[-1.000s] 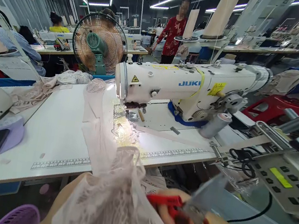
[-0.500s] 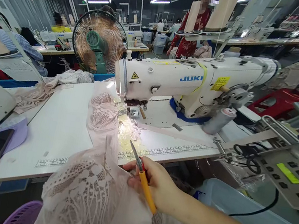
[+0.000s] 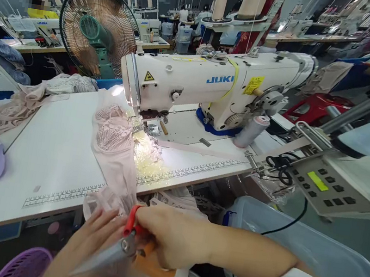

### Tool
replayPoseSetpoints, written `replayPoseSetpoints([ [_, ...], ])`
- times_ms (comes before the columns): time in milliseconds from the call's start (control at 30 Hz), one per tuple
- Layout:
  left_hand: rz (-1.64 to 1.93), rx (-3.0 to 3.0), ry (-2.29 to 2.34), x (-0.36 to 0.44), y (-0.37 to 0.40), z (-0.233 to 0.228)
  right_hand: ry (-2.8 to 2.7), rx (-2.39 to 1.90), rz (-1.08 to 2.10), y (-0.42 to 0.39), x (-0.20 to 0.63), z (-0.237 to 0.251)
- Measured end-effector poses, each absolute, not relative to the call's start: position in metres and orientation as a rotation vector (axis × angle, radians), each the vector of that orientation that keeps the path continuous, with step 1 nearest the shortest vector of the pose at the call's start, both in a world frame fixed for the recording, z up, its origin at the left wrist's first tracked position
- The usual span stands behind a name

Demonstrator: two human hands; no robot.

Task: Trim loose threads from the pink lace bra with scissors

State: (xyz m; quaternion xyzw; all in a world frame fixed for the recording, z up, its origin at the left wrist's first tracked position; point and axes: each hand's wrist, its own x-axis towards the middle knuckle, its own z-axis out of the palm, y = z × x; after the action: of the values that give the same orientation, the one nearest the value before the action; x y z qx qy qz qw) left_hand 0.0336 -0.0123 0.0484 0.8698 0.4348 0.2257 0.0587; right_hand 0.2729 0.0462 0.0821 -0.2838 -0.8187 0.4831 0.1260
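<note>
1. In front of the white sewing machine [image 3: 194,81], below the near edge of the table [image 3: 60,147], both hands meet over a strip of pale pink lace fabric [image 3: 115,146]; the strip runs from the machine's needle area across the table and hangs over that near edge.
2. The right hand [image 3: 168,241] is closed round a pair of scissors [image 3: 125,246] with red and orange handles; the grey blades point down and to the left, away from the machine, and whether they are parted I cannot tell.
3. The left hand [image 3: 91,245] lies with fingers spread under the hanging lace, just beside the scissors' blades; it pinches nothing that I can see.
4. Left of the machine stands a green fan [image 3: 96,33]; right of it sits a grey control panel [image 3: 327,191]; a purple basket [image 3: 22,265] shows below the table edge.
</note>
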Motion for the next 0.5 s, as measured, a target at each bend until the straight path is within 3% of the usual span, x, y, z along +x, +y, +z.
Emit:
replayPoseSetpoints([
  [167,0.587,2.695,1.140,0.056,0.000,0.052,-2.662,-0.721,1.375,0.053,0.283,0.085],
  [500,0.335,1.919,1.568,-0.018,-0.019,0.028,-2.553,-1.004,1.246,0.082,0.314,0.057],
])
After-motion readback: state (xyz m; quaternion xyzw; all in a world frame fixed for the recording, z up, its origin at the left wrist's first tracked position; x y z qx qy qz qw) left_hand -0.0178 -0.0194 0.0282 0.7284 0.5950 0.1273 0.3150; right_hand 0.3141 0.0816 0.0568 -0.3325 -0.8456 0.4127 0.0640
